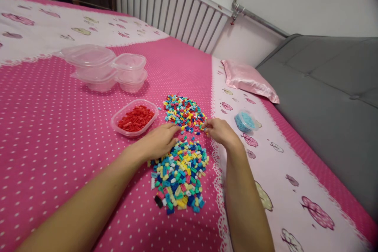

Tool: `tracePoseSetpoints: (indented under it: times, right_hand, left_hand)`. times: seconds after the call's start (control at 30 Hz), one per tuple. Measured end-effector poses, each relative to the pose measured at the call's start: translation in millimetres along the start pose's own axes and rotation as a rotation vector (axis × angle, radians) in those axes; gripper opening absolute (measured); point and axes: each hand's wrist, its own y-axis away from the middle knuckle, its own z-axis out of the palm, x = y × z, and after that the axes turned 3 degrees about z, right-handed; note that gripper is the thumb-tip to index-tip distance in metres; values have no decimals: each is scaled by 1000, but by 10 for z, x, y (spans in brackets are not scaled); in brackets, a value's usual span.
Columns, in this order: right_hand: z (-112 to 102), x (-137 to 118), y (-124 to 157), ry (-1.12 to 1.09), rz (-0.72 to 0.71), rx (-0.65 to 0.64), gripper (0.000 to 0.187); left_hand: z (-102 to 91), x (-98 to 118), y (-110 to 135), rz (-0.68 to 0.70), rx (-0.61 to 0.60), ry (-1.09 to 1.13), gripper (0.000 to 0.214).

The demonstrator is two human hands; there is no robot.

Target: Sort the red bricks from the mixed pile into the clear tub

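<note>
Two heaps of small building bricks in mixed colours lie on the pink dotted bedspread. My left hand (162, 138) reaches in from the left between the far heap (184, 111) and the near heap (180, 177), fingers stretched out and thumb apart. At the far heap's right edge, my right hand (220, 130) has its fingers curled together; whatever they may hold is too small to make out. Red bricks (136, 119) fill a clear plastic tub (115, 126) just beyond my left wrist. A smaller clear tub of light blue bricks (245, 121) sits right of my right hand.
Stacked clear plastic containers (97, 65) stand at the back left on the bedspread (174, 61). A pink satin pillow (248, 78) lies at the back right, near the grey padded headboard (330, 82). A white radiator (177, 10) runs along the wall.
</note>
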Motion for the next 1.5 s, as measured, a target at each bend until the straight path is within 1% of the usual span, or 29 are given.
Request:
tracePoseSetpoints:
  times: [0.2,0.43,0.57,0.7,0.8,0.9,1.1,1.17,1.3,1.37,1.5]
  right_hand:
    - [39,-11,-25,15,-37,-20,28]
    - [92,-37,-49,6,-70,20,29]
    - [156,-69,-76,-1,-135,-18,31]
    - [192,-101,-85,-36,-199,-37,33]
    - [197,-116,-80,-69,-223,-37,30]
    - [196,-128,-73,-79,-217,-38,28]
    - [216,-138,-76,-50,-234,-48,35]
    - [214,-128,-78,-94,-257,-65,33]
    - [198,-104,-76,-232,-311,-147,27]
    - [205,-104,-79,-234,-301,-129,27]
    - [264,-138,-97,-189,-268,-97,34]
  left_hand:
    - [7,51,-5,-3,-20,33,51]
    - [7,109,-12,9,-60,6,53]
    - [4,129,-13,45,-95,-4,49]
    - [-13,135,-10,107,-84,-4,39]
    - [-31,140,-6,132,-77,39,37]
    - [-41,141,-1,124,-77,91,37]
    - [-31,97,13,68,-82,108,38]
    - [-31,78,15,58,-82,114,39]
    - [-36,46,9,38,-71,100,41]
    - [-35,29,1,31,-46,94,41]
    - [-30,11,-21,41,-15,94,37]
